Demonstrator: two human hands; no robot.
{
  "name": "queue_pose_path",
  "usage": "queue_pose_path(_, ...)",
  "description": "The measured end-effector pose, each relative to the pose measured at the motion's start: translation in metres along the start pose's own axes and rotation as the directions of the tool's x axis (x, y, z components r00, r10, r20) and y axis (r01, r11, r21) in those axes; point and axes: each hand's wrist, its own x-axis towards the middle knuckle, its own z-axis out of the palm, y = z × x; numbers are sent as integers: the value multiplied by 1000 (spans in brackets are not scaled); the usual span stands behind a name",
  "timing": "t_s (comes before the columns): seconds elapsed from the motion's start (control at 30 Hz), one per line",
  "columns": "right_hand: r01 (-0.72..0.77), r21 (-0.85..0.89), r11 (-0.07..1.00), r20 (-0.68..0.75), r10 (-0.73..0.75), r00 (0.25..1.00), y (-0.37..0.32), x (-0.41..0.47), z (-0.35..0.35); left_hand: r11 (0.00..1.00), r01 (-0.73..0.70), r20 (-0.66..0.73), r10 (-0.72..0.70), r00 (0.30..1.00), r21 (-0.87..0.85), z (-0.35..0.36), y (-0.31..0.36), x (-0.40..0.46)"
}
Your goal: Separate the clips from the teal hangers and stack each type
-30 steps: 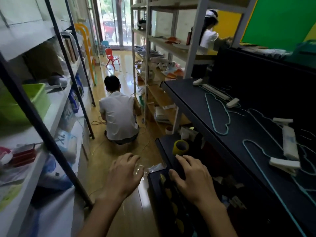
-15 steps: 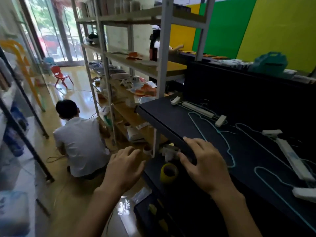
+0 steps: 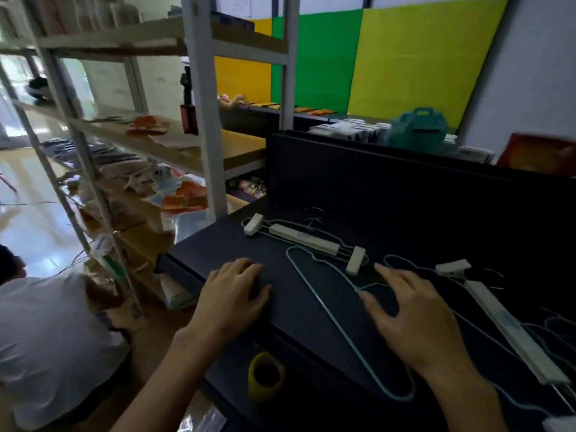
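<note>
A thin teal wire hanger (image 3: 324,310) lies flat on the matte black shelf (image 3: 218,244), its rounded end near the front edge. Behind it lies a white plastic clip bar (image 3: 304,239) with blocky clips (image 3: 355,260); a second clip bar (image 3: 511,325) lies at the right, over more teal wire. The left hand (image 3: 232,299) rests at the shelf's front edge, fingers loosely bent, holding nothing. The right hand (image 3: 414,319) is spread, fingertips over the hanger's wire. A yellow tape roll (image 3: 266,377) stands below.

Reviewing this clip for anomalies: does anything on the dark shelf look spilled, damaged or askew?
Nothing stands out. Teal hangers and white clip bars lie loose on the dark shelf, unsorted; no damage visible.
</note>
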Motion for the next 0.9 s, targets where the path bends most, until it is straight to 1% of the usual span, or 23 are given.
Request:
queue_pose_path(0.13, -83, -32, 996, 52, 85, 995, 7, 5, 0, 995, -75, 44, 78, 996, -59, 12, 4, 34)
queue_pose_path(0.33, -186, -34, 982, 110, 188, 976, -8, 4, 17, 967, -222, -10, 222, 975, -122, 21, -5, 92)
queue_pose_path(0.4, -220, -66, 973, 105, 226, 968, -17, 3, 25, 949, -267, -22, 267, 963, -167, 26, -7, 108)
queue_pose_path(0.53, -326, -116, 938, 84, 336, 938, -39, 5, 34, 902, -366, 7, 378, 926, -230, 37, -14, 135)
queue_pose_path(0.7, -393, -172, 903, 45, 406, 913, -61, 6, 46, 865, -434, 92, 468, 879, -250, 50, -24, 158)
queue_pose_path(0.77, -416, -170, 894, 26, 426, 904, -66, 7, 48, 850, -458, 108, 497, 861, -260, 52, -26, 163)
queue_pose_path(0.9, -457, -120, 881, 35, 464, 885, -75, 9, 48, 823, -479, 121, 533, 838, -305, 52, -27, 172)
